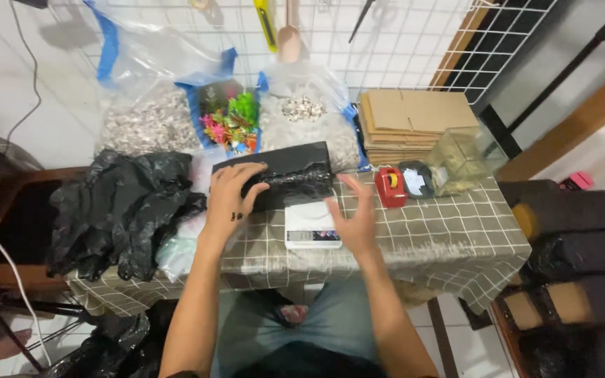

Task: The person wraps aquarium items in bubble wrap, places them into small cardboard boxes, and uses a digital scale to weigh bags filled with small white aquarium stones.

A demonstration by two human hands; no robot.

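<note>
The left hand (231, 192) lies palm down on one black wrapped parcel (280, 175), fingers spread over its near left end. The right hand (355, 217) hovers open just right of the parcel, gripping nothing. One white scale (311, 229) sits under the parcel, between the hands. Left of the left hand lies one heap of black bags (117, 210). Beyond the right hand stand one red tape dispenser (390, 186) and one stack of cardboard (414, 122). Behind the parcel stand two clear bags of pebbles (148, 119).

The table (456, 231) wears a grey-brown cloth crossed by thin white grid lines. On it lie a black wrapped parcel (292, 175), a white scale (311, 225), a red tape dispenser (390, 187) and crumpled black plastic bags (120, 210). Behind stand brown cardboard sheets (414, 119) and pink, green and orange plastic plants (231, 122).
</note>
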